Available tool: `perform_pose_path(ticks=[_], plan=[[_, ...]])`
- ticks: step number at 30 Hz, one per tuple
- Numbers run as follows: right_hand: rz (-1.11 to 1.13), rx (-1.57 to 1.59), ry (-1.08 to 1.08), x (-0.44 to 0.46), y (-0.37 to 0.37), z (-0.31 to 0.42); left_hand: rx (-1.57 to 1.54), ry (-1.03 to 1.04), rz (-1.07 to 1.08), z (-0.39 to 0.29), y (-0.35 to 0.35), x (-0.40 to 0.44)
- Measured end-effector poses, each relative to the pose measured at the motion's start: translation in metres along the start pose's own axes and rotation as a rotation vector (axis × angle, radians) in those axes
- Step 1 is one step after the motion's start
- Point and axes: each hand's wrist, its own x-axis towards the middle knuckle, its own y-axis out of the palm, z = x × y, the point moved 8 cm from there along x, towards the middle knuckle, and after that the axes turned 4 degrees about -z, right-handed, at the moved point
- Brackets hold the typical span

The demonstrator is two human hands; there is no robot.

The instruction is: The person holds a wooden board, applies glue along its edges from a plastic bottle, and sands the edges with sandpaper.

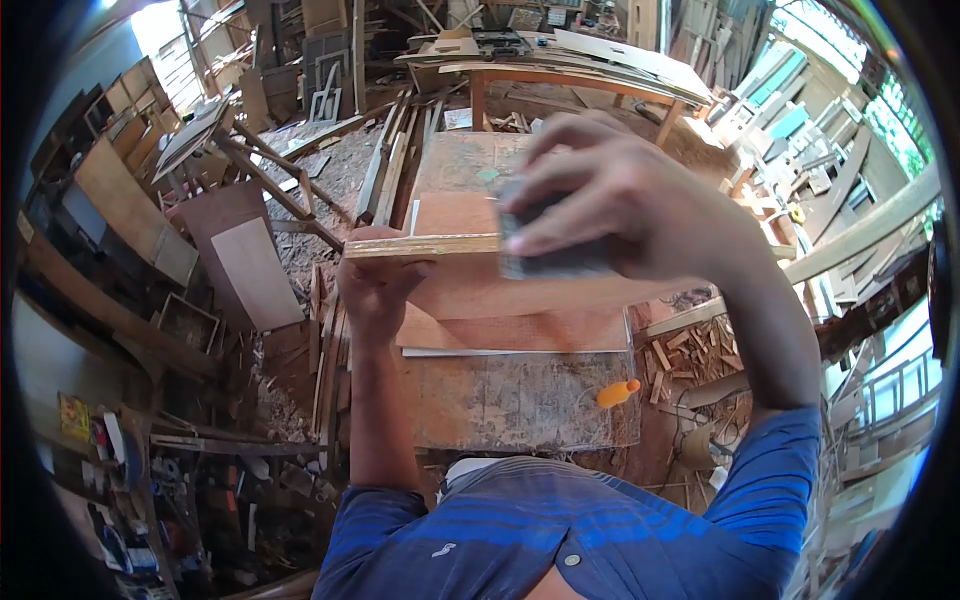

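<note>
A wooden panel (560, 292) is held up on edge above the workbench, its pale long edge facing up. At the panel's left end, my left hand (378, 285) is closed round it, thumb on the near face. My right hand (610, 190), blurred by motion, grips a dark grey block (555, 240) from above, against the panel's upper edge right of its middle. Under the panel, a thin reddish-brown sheet (520, 332) lies on the worn bench top (500, 400).
An orange bottle (618, 393) lies on the bench at the near right. Beyond stands a table (580, 82) loaded with boards. Long wood strips (385, 165) lie left of the bench, and offcuts (690, 360) cover the ground at right. Boards lean at far left.
</note>
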Motion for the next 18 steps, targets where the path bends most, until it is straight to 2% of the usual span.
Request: perform_pose_path(ticks=[2,5,8,14,18], plan=[[0.052,-0.052,-0.045,0.016,0.011,-0.005,-0.026,0.036,-0.001,-0.001,0.000,0.001],[0.191,-0.084,0.043,0.021,0.028,-0.015,0.004,0.057,0.013,0.006,-0.005,0.004],[0.198,-0.178,0.049,0.011,0.013,-0.009,-0.005,0.054,0.004,0.003,-0.001,0.004],[0.138,-0.165,0.144,-0.040,-0.018,-0.018,0.079,0.045,-0.033,-0.003,0.002,0.003],[0.188,-0.183,0.260,-0.073,-0.034,-0.028,0.085,0.036,-0.030,0.002,-0.003,0.005]])
